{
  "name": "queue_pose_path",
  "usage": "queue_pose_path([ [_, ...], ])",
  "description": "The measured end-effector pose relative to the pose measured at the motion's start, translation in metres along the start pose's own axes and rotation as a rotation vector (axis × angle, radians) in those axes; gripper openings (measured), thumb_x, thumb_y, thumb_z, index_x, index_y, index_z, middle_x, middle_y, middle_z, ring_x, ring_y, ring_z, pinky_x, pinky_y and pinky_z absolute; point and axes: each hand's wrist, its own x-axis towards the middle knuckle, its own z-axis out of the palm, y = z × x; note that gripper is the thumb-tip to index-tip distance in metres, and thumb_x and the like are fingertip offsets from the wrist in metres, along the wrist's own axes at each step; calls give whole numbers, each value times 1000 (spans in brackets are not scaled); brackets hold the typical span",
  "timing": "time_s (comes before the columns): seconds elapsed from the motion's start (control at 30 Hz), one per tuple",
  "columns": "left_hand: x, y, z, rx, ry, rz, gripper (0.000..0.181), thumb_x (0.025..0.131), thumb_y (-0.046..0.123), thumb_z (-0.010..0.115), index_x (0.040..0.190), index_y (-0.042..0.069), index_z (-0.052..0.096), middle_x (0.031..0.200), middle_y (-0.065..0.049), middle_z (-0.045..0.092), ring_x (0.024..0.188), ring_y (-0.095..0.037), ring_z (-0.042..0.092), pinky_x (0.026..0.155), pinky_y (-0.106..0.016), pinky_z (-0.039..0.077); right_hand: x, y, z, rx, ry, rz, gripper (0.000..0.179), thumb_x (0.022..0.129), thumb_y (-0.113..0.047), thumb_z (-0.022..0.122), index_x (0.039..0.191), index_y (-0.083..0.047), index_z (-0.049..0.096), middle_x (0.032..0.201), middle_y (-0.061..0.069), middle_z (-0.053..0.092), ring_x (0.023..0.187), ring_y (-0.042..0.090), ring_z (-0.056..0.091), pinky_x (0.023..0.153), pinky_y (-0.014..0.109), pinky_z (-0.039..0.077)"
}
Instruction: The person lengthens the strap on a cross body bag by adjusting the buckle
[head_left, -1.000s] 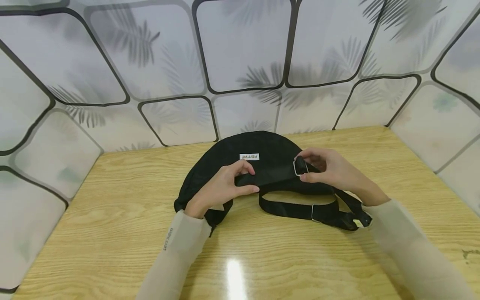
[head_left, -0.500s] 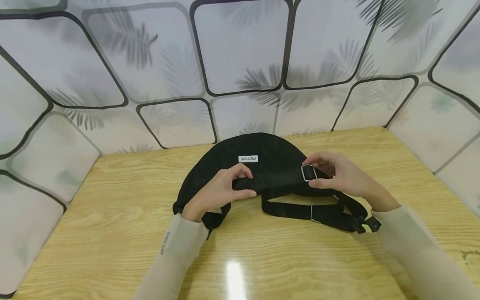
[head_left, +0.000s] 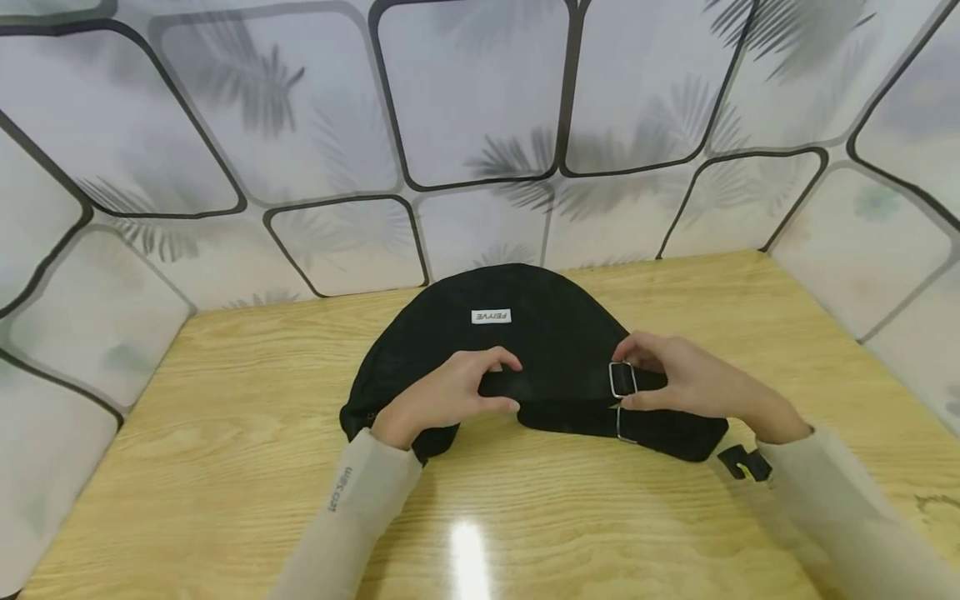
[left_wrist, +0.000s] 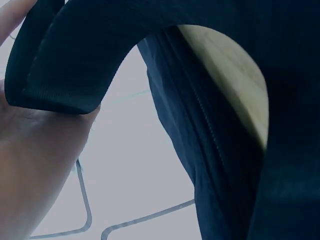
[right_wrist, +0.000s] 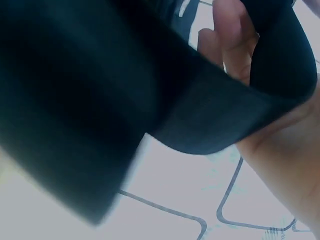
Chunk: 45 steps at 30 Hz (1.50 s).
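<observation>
A black crescent-shaped bag (head_left: 525,333) with a small white label (head_left: 491,317) lies on the wooden table (head_left: 225,417), its black webbing strap (head_left: 555,385) laid along its near edge. My left hand (head_left: 480,385) pinches the strap near the bag's middle. My right hand (head_left: 633,385) pinches the strap at a silver metal buckle (head_left: 622,379). A second silver slider (head_left: 619,423) sits just below it. A black plastic clip (head_left: 744,462) lies by my right wrist. In the left wrist view the strap (left_wrist: 65,75) crosses my palm; in the right wrist view the strap (right_wrist: 210,115) wraps over my fingers (right_wrist: 235,35).
Panelled walls (head_left: 480,125) with a leaf pattern and dark lines enclose the table at the back and both sides. Bare wood lies to the left of the bag and along the near edge, where a bright light glare (head_left: 467,558) shows.
Both hands have drawn the strap down toward the bag's near edge, closing the loop that hung open below. The right hand with the buckle moved right and nearer. The clip now lies exposed.
</observation>
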Motion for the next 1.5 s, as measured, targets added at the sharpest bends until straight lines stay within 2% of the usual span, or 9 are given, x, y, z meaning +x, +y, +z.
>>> queue_pose_path([
  [0.2,3,0,6,58,-67,-16,44,84,23,67,123,7,52,124,-5,52,115,-21,48,91,-31,41,-4,6,13,-128,-32,41,47,78,-36,72,110,-8,51,98,1,61,92,18,59,78,39,47],
  [0.4,7,1,11,99,-129,-51,45,84,24,67,123,8,52,126,-4,52,115,-20,48,92,-29,41,-5,8,23,-274,-42,31,47,76,-32,74,111,-7,53,101,4,61,92,23,58,76,40,47],
  [0.57,11,4,14,137,-163,-70,45,86,28,65,123,9,52,126,-4,52,113,-18,49,91,-29,41,-9,2,19,-301,-33,31,42,78,-32,72,109,-8,56,105,4,60,94,23,58,77,40,47],
  [0.77,16,10,15,182,-161,-63,42,89,34,59,122,9,54,120,-3,54,105,-14,51,86,-28,42,-23,0,0,-348,104,-11,32,78,-22,74,102,-6,61,99,3,61,89,21,58,75,39,47],
  [0.93,19,16,16,238,-135,-65,40,89,36,58,121,12,56,115,-2,55,101,-13,52,83,-27,43,-40,2,-11,-394,229,-64,24,73,-10,77,92,-12,62,89,-4,61,78,14,59,66,34,49],
  [1.1,22,20,16,298,-75,-61,37,88,37,59,117,15,59,101,3,56,90,-10,52,76,-26,44,-54,5,-15,-378,238,-117,27,69,-5,78,81,-22,61,79,-18,57,67,0,54,57,26,47],
  [1.2,24,24,17,316,-66,-55,36,88,37,60,116,14,59,96,4,55,84,-9,52,71,-25,44,-59,7,-15,-353,225,-136,30,68,-4,78,78,-25,59,75,-22,55,63,-3,51,51,21,44],
  [1.33,28,28,19,337,-86,-54,37,88,39,59,117,15,59,97,3,56,86,-10,51,70,-25,44,-66,9,-12,-339,217,-91,29,69,-5,78,73,-25,58,67,-22,51,56,-5,46,45,18,38],
  [1.5,34,32,24,338,-97,-77,38,87,39,60,117,15,58,95,4,56,86,-10,50,68,-25,43,-75,11,-6,-325,143,68,21,72,-8,76,71,-21,59,56,-19,47,45,-4,39,40,19,34],
])
